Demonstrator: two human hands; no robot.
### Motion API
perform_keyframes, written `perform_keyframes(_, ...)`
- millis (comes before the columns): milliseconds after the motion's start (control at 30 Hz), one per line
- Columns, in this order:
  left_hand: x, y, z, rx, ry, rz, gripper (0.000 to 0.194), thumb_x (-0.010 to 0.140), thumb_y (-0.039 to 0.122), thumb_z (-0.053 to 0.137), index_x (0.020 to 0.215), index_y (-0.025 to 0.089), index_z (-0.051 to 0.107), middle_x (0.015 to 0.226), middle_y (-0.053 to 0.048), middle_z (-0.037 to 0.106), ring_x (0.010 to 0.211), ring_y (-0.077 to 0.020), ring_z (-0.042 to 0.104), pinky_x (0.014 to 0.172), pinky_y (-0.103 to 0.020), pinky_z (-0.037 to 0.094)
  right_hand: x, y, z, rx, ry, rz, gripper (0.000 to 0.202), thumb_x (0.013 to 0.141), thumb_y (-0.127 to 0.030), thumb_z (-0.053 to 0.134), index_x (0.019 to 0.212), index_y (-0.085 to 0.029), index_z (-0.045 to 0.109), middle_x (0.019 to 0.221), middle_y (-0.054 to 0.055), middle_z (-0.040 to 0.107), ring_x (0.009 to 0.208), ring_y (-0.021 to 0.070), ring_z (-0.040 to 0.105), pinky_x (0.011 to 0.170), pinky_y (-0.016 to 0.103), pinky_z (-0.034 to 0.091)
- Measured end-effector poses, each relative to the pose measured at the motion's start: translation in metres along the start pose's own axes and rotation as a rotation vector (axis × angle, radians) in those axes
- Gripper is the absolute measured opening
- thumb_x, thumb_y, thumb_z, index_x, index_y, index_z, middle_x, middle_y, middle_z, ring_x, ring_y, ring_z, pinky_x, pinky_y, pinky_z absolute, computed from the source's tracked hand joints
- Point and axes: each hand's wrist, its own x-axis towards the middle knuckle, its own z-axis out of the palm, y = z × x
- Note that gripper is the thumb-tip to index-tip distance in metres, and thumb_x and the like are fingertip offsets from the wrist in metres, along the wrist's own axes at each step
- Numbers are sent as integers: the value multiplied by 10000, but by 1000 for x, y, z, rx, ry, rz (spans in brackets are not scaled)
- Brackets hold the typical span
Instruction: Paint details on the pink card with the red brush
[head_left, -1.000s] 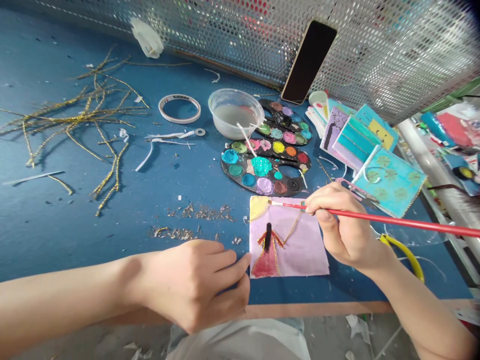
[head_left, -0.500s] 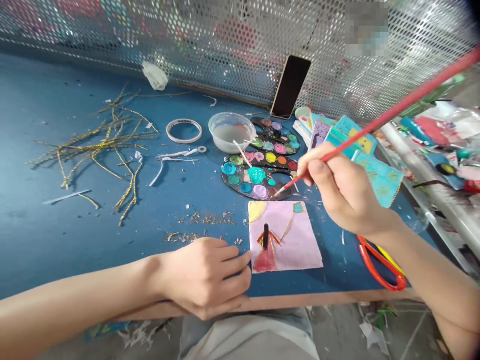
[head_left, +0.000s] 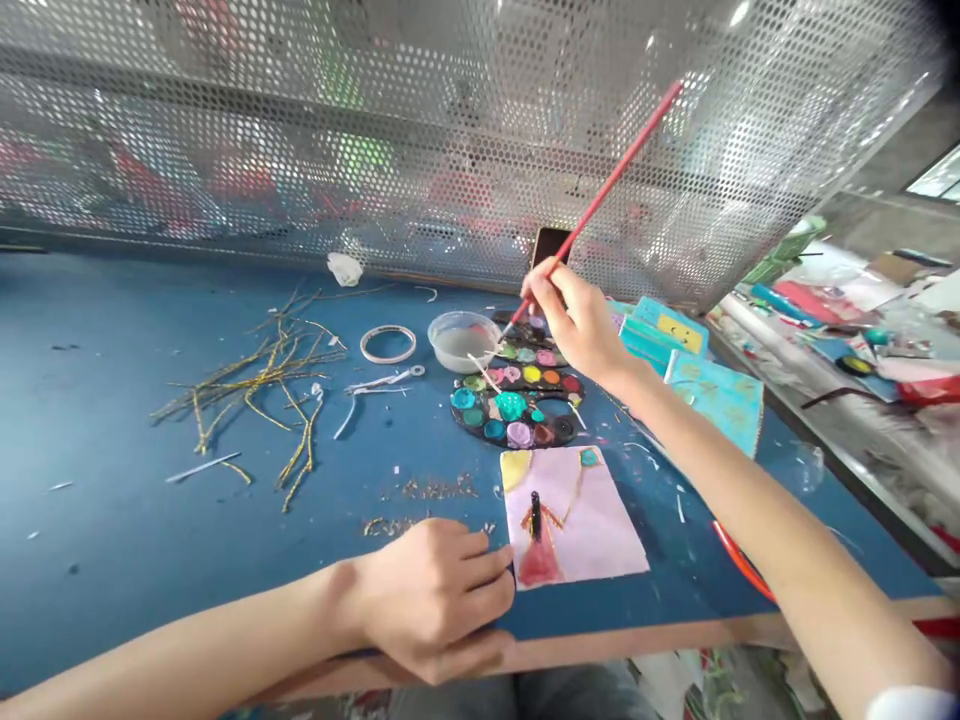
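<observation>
Behind the painted card [head_left: 581, 525], perforated metal [head_left: 337, 170] borders the blue table [head_left: 112, 420].

The blue table [head_left: 97, 390] (strewn with scraps [head_left: 439, 489]) carries gold cords [head_left: 262, 379], a bowl [head_left: 450, 353], palettes [head_left: 482, 429] and a painting [head_left: 592, 525].

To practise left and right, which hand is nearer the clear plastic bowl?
Right. The right hand is right of the clear plastic bowl; the left hand is farther, beside the painting.
</observation>
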Motion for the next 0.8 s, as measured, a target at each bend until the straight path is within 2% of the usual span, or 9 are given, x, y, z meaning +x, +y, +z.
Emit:
perform_keyframes(67,-1,0,0,-2,-17,-3,273,856,352,487,870,126,641,872,-86,722,512,-150,493,401,-328,326,-14,1,-9,-67,11,-9,336,1023,-387,292,863,-199,521,772,18,555,699,130,547,705,296,429)
perform_keyframes(167,-3,1,-1,-4,-65,-29,246,854,334,499,914,136,632,885,-74,713,537,-154,494,429,-337,333,-32,16,-16,-256,-34,-23,355,1015,-401,286,839,-200,521,784,50,581,746,170,549,732,338,433)
perform_keyframes(367,-5,1,-1,7,-72,-29,247,839,341,544,944,139,640,963,-71,719,578,-157,506,456,-341,354,-46,52,-4,-309,-79,30,411,1016,-431,221,863,-194,520,809,80,608,793,201,565,763,371,461)
perform_keyframes(600,-3,1,-1,16,-60,-29,257,844,345,529,920,133,654,985,-78,725,578,-158,503,446,-336,365,-45,54,3,-302,-125,43,420,1015,-442,218,885,-194,531,823,79,611,808,210,579,781,372,468)
perform_keyframes(800,-2,2,-2,3,-76,-27,256,844,343,531,922,134,656,957,-63,728,571,-158,486,446,-332,381,-45,53,2,-304,-117,47,439,1011,-453,200,884,-195,531,839,94,618,827,224,584,815,401,479)
